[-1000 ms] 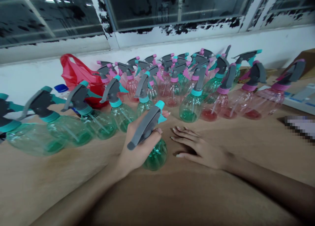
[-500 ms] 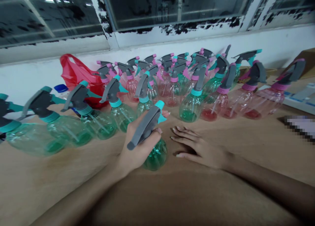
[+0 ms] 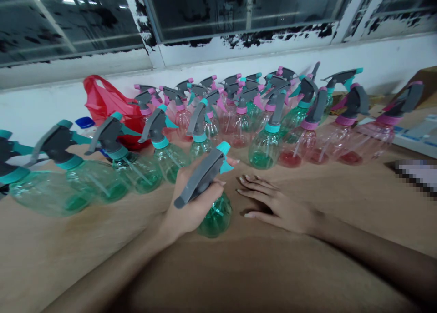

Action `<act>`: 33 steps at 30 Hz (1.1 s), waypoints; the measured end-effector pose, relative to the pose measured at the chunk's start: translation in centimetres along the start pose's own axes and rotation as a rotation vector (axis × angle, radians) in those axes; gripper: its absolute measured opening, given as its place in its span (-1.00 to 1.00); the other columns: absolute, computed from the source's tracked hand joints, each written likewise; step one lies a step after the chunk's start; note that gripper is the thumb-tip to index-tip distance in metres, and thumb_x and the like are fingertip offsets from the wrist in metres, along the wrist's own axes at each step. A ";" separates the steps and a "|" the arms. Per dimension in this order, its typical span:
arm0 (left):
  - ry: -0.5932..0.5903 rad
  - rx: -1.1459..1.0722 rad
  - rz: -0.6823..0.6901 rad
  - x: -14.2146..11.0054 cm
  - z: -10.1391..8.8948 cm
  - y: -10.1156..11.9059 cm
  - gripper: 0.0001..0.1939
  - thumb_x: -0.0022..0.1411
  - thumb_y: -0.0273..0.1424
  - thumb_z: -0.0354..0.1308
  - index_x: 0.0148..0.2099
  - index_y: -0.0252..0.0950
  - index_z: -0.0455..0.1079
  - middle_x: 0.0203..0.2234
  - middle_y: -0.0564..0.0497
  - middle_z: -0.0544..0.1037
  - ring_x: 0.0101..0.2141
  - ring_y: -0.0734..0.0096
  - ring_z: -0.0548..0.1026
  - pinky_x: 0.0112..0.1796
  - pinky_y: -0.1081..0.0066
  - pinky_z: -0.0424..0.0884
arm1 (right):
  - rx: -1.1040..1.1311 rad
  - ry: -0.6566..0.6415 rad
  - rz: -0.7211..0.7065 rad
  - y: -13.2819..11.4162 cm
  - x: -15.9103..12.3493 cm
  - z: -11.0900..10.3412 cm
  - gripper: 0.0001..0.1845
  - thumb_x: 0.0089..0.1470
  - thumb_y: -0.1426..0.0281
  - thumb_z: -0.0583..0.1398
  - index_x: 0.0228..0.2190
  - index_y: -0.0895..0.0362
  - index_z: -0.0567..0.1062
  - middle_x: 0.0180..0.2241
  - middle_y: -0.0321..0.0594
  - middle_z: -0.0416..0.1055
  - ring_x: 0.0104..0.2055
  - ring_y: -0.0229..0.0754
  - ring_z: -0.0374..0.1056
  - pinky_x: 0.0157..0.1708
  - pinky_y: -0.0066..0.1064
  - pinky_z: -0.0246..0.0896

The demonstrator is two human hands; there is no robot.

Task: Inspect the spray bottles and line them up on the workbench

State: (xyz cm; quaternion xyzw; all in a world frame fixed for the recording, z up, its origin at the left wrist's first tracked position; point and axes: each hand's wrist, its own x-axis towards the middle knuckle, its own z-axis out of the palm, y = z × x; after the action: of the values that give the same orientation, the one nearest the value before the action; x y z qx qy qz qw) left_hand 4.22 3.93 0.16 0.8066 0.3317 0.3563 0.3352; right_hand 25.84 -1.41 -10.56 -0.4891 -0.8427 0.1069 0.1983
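Left hand [image 3: 190, 215] clasped round green spray bottle [image 3: 220, 214], right hand [image 3: 282, 206] open, palm down on table [image 3: 341, 192]

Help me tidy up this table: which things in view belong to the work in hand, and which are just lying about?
In use:
green spray bottle, gripped by the left hand
probably the other green spray bottles and pink spray bottles

Seemingly just lying about:
red plastic bag
blue-capped bottle
blurred object, right edge
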 end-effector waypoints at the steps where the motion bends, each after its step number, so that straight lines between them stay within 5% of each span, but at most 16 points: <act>1: -0.001 -0.006 0.000 0.0 0.0 0.1 -0.87 0.06 -0.47 0.02 -0.44 -0.14 0.34 -0.51 0.12 0.46 -0.44 0.37 0.47 -0.37 0.39 0.41 | 0.004 0.001 -0.001 0.0 0.0 0.0 -0.39 0.14 0.07 0.06 0.17 0.02 0.17 0.26 -0.23 0.01 0.30 -0.10 -0.14 0.24 -0.06 -0.15; 6: 0.001 -0.045 -0.052 -0.2 -0.1 0.0 -0.89 0.04 -0.45 0.04 -0.38 -0.16 0.37 -0.47 0.09 0.50 -0.41 0.35 0.48 -0.28 0.36 0.43 | 0.024 0.025 -0.008 0.0 0.0 0.1 -0.39 0.13 0.07 0.07 0.16 0.01 0.18 0.25 -0.23 0.02 0.30 -0.08 -0.14 0.24 -0.06 -0.15; 14: 0.088 0.056 -0.092 -0.3 0.5 0.2 -0.94 0.05 -0.41 0.04 -0.40 -0.14 0.32 -0.66 0.15 0.38 -0.64 0.42 0.34 -0.57 0.40 0.29 | -0.005 0.006 0.010 -0.3 0.0 -0.1 -0.38 0.15 0.05 0.04 0.16 0.06 0.20 0.25 -0.20 0.03 0.30 -0.10 -0.14 0.25 -0.09 -0.17; 25: 0.114 0.078 -0.107 -0.3 0.6 -0.5 -0.88 0.10 -0.33 0.09 -0.47 -0.15 0.34 -0.61 0.11 0.43 -0.59 0.40 0.36 -0.53 0.37 0.31 | 0.025 0.021 -0.017 -0.1 0.1 -0.1 -0.37 0.14 0.04 0.05 0.16 0.06 0.19 0.25 -0.17 0.04 0.30 -0.08 -0.14 0.24 -0.05 -0.17; 33: 0.107 0.063 -0.111 -0.3 0.7 -0.4 -0.90 0.10 -0.32 0.08 -0.30 -0.10 0.40 -0.65 0.14 0.33 -0.61 0.40 0.31 -0.52 0.36 0.29 | 0.004 0.020 -0.016 -0.1 0.1 -0.1 -0.37 0.14 0.04 0.03 0.15 0.10 0.21 0.24 -0.13 0.05 0.30 -0.09 -0.14 0.24 -0.07 -0.16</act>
State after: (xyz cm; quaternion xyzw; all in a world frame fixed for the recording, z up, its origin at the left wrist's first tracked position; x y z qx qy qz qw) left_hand 4.48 3.77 -0.60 0.7769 0.4045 0.3691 0.3109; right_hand 25.74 -1.38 -10.38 -0.4829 -0.8443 0.1022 0.2086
